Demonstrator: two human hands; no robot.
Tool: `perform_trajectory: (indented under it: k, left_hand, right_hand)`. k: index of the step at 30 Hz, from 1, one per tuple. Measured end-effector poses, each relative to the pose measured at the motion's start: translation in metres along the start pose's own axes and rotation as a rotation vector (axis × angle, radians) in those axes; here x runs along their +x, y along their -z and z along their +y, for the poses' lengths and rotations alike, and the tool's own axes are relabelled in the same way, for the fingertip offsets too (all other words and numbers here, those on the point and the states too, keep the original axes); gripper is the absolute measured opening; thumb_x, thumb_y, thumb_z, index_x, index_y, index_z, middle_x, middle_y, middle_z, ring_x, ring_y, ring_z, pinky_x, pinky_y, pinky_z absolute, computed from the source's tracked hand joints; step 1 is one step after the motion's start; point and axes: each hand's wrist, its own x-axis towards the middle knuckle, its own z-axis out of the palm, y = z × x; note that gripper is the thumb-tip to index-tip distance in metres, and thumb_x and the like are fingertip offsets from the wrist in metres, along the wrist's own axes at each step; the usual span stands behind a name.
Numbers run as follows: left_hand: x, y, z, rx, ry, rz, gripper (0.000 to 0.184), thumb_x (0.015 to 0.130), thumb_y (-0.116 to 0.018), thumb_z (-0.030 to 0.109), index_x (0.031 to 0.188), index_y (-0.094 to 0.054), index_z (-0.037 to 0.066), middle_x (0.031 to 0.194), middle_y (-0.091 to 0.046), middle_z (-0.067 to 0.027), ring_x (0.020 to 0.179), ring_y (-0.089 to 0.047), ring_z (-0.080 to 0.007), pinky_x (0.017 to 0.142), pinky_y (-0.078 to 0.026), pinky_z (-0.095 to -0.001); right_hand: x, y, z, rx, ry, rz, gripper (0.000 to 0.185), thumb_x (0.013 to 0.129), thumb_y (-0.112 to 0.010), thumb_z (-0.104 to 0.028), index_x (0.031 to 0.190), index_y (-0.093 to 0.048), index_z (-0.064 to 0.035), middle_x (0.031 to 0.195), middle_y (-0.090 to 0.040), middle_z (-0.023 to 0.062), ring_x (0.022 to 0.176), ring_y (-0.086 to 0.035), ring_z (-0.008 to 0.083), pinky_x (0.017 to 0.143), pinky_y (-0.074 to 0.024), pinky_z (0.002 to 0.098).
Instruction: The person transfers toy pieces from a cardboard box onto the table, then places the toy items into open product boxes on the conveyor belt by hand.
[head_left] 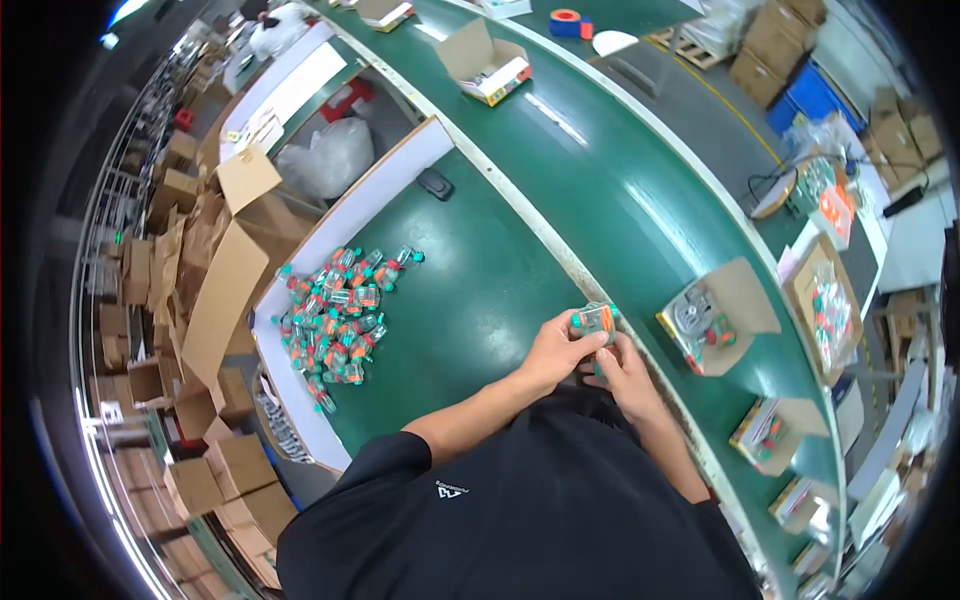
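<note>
Roughly crosswise long axis, teal-ended clear bottle (594, 319), in left fingers (587, 346)

Left hand (557, 352) holding clear bottle (593, 320) — right hand (627, 373) beside.

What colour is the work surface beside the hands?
The work surface is green, in the head view.

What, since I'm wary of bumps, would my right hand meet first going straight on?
Your right hand would probably meet your left hand or its bottle first, though depth is unclear.
</note>
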Motion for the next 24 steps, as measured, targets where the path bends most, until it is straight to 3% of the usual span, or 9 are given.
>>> perform_trajectory:
  k: [2,5,10,13,16,18,20,23,24]
  left_hand:
    - [0.014,-0.017,-0.012,0.023,-0.085,0.154,0.032,0.097,-0.069,0.012,0.126,-0.058,0.003,0.101,-0.070,-0.0061,0.083,-0.067,-0.0115,0.078,-0.057,-0.0291]
    - [0.036,-0.045,-0.025,-0.056,-0.135,0.310,0.037,0.095,-0.072,0.014,0.125,-0.058,-0.002,0.102,-0.071,-0.0071,0.089,-0.068,-0.0117,0.078,-0.056,-0.0289]
    - [0.090,-0.059,-0.027,0.069,-0.209,0.217,0.033,0.098,-0.069,0.016,0.124,-0.059,0.000,0.109,-0.070,-0.0077,0.100,-0.067,-0.0156,0.086,-0.056,-0.0327]
    - [0.148,-0.012,0.020,0.459,-0.315,0.316,0.042,0.098,-0.069,0.029,0.124,-0.060,-0.002,0.114,-0.069,-0.0112,0.107,-0.066,-0.0204,0.094,-0.053,-0.0359]
    - [0.257,0.084,0.075,1.150,-0.592,0.548,0.046,0.092,-0.073,0.024,0.127,-0.058,-0.001,0.120,-0.066,-0.0188,0.111,-0.065,-0.0298,0.099,-0.051,-0.0394]
    - [0.329,0.127,0.128,1.363,-0.755,0.639,0.052,0.087,-0.074,0.020,0.132,-0.055,0.001,0.124,-0.062,-0.0206,0.114,-0.061,-0.0370,0.099,-0.051,-0.0427]
    - [0.381,0.138,0.186,1.534,-0.549,0.706,0.055,0.087,-0.074,0.020,0.133,-0.053,0.001,0.126,-0.059,-0.0219,0.117,-0.060,-0.0378,0.100,-0.050,-0.0444]
    - [0.456,0.181,0.210,1.664,-0.632,0.838,0.055,0.086,-0.076,0.023,0.130,-0.053,0.001,0.125,-0.058,-0.0233,0.117,-0.059,-0.0373,0.101,-0.049,-0.0462]
    - [0.475,0.195,0.210,1.737,-0.593,0.851,0.047,0.086,-0.074,0.020,0.125,-0.055,0.001,0.122,-0.060,-0.0234,0.114,-0.061,-0.0365,0.098,-0.050,-0.0464]
  right_hand:
    - [0.007,0.010,-0.010,-0.141,0.008,0.141,0.050,0.104,-0.053,-0.023,0.146,-0.036,-0.0021,0.117,-0.062,0.0148,0.101,-0.065,0.0241,0.089,-0.0548,0.0405]
    - [0.007,0.029,-0.043,-0.806,0.136,0.188,0.051,0.100,-0.058,-0.017,0.142,-0.038,0.0023,0.125,-0.061,0.0193,0.105,-0.065,0.0324,0.096,-0.0502,0.0474]
    - [0.029,0.088,-0.049,-0.591,0.033,0.106,0.059,0.096,-0.061,-0.013,0.146,-0.035,0.0047,0.136,-0.055,0.0236,0.119,-0.060,0.0363,0.103,-0.0454,0.0469]
    - [0.035,0.127,-0.003,-0.511,0.167,0.239,0.061,0.096,-0.055,-0.004,0.152,-0.030,-0.0031,0.109,-0.060,0.0094,0.082,-0.059,0.0139,0.073,-0.0509,0.0283]
    - [0.030,0.135,-0.001,-0.427,0.159,0.296,0.073,0.095,-0.054,-0.002,0.159,-0.019,-0.0041,0.111,-0.056,0.0088,0.075,-0.052,0.0114,0.068,-0.0492,0.0274]
    - [0.028,0.141,0.000,-0.442,0.005,0.299,0.081,0.095,-0.054,-0.002,0.162,-0.008,-0.0042,0.130,-0.052,0.0149,0.097,-0.061,0.0202,0.087,-0.0516,0.0325]
    - [0.030,0.132,-0.013,-0.595,0.016,0.369,0.083,0.095,-0.054,-0.002,0.162,-0.007,-0.0039,0.151,-0.040,0.0227,0.131,-0.050,0.0317,0.111,-0.0392,0.0389]
    - [0.036,0.123,-0.046,-0.567,-0.101,0.351,0.084,0.095,-0.054,-0.003,0.162,-0.005,-0.0047,0.163,-0.021,0.0277,0.151,-0.026,0.0357,0.122,-0.0202,0.0402]
    - [0.044,0.123,-0.053,-0.569,-0.110,0.352,0.084,0.095,-0.054,-0.003,0.162,-0.005,-0.0047,0.163,-0.021,0.0277,0.151,-0.026,0.0357,0.122,-0.0202,0.0402]
